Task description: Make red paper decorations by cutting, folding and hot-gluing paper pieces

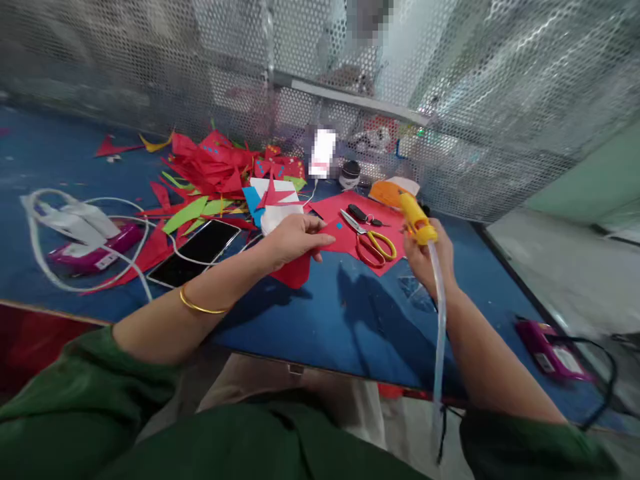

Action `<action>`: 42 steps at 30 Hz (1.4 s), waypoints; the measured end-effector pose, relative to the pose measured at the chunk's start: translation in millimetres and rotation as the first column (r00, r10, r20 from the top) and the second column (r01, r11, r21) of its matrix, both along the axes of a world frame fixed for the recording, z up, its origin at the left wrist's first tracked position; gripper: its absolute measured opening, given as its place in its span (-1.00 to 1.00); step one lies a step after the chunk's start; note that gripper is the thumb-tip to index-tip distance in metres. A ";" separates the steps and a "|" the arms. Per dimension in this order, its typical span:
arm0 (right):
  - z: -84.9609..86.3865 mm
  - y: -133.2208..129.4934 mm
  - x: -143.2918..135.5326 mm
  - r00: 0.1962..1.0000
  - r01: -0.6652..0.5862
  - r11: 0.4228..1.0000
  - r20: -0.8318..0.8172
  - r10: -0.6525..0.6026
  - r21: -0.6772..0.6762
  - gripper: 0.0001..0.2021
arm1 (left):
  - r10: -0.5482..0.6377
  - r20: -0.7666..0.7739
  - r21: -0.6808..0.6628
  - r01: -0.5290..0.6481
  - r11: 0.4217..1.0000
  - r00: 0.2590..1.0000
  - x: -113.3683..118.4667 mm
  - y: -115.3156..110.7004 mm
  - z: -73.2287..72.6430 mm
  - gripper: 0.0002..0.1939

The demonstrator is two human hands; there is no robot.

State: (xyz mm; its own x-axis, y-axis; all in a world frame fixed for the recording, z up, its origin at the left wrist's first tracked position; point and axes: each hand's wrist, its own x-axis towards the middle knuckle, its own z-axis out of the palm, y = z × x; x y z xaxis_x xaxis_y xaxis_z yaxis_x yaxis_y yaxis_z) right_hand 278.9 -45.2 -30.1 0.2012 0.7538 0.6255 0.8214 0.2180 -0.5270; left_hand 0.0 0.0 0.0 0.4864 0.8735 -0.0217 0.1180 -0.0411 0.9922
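My right hand [434, 257] is wrapped round a yellow glue gun [415, 217], raised over the right of the table. A long translucent glue stick [440, 320] hangs down from its back end. My left hand [297, 239] has its fingers bent together at a piece of red paper [294, 270], which shows below the palm; the fingers hide part of their grip. Between the hands, scissors [370, 241] with yellow and red handles lie on a red sheet [336, 207]. A black key fob [357, 213] with a key is beside them.
Red, green and yellow paper scraps [215, 160] are heaped at back left. A dark phone [197, 253], white cables [83, 223] and a purple box [100, 250] lie left. A lit phone [323, 153] leans against the perforated metal screen [225, 80]. Another purple box [553, 350] sits right.
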 end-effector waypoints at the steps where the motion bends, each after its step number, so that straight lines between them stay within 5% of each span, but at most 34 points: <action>1: -0.7 4.8 -5.7 0.996 -0.048 0.998 -0.076 0.045 -0.036 -0.75 | 0.009 -0.003 0.000 -0.009 1.000 1.000 -0.3 1.0 -0.9 -0.85; 4: -3.2 14.6 -22.0 0.915 -0.211 0.973 -0.371 0.162 -0.095 -0.79 | 0.032 -0.002 -0.003 -0.032 0.999 0.999 -1.7 2.7 -4.4 -0.85; 8: -5.4 9.5 -39.7 0.558 -0.416 0.909 -0.798 0.227 -0.032 -0.84 | 0.049 0.014 -0.019 -0.049 0.999 0.999 -5.1 0.2 -9.2 -0.83; 12: -3.8 -6.8 -53.9 0.265 -0.550 0.835 -0.953 0.149 -0.023 -0.79 | 0.040 -0.002 -0.030 -0.040 0.999 0.999 -9.7 -4.0 -9.6 -0.78; 15: -5.5 -14.0 -63.6 0.166 -0.611 0.789 -0.984 0.059 -0.056 -0.78 | 0.032 0.007 -0.050 -0.032 0.998 0.999 -12.1 -4.3 -10.4 -0.78; 17: -8.8 -15.2 -68.6 0.216 -0.612 0.781 -0.976 0.016 -0.122 -0.76 | 0.031 0.011 -0.055 -0.031 0.998 0.999 -12.7 -3.7 -11.6 -0.80; 19: -12.0 -15.8 -71.6 0.347 -0.576 0.798 -0.937 0.041 -0.179 -0.74 | 0.042 0.000 -0.056 -0.042 0.998 0.999 -12.6 -3.6 -12.1 -0.83; 23: -12.0 -24.2 -70.3 0.648 -0.498 0.853 -0.721 0.246 -0.157 -0.70 | 0.054 -0.048 -0.058 -0.057 0.997 0.997 -11.7 -6.6 -9.0 -0.87; 28: -6.7 -46.5 -64.7 0.847 -0.455 0.881 -0.368 0.384 -0.128 -0.80 | 0.061 -0.065 -0.020 -0.062 0.998 0.996 -11.7 -9.2 -7.0 -0.86; 34: -6.1 -54.7 -65.7 0.900 -0.419 0.877 0.023 0.436 -0.233 -0.86 | 0.053 -0.130 0.026 -0.050 0.998 0.990 -12.1 -8.5 -8.6 -0.89; 42: -5.7 -53.3 -70.8 0.895 -0.409 0.886 0.093 0.436 -0.217 -0.88 | 0.060 -0.150 0.047 -0.054 0.997 0.987 -12.1 -6.7 -11.0 -0.90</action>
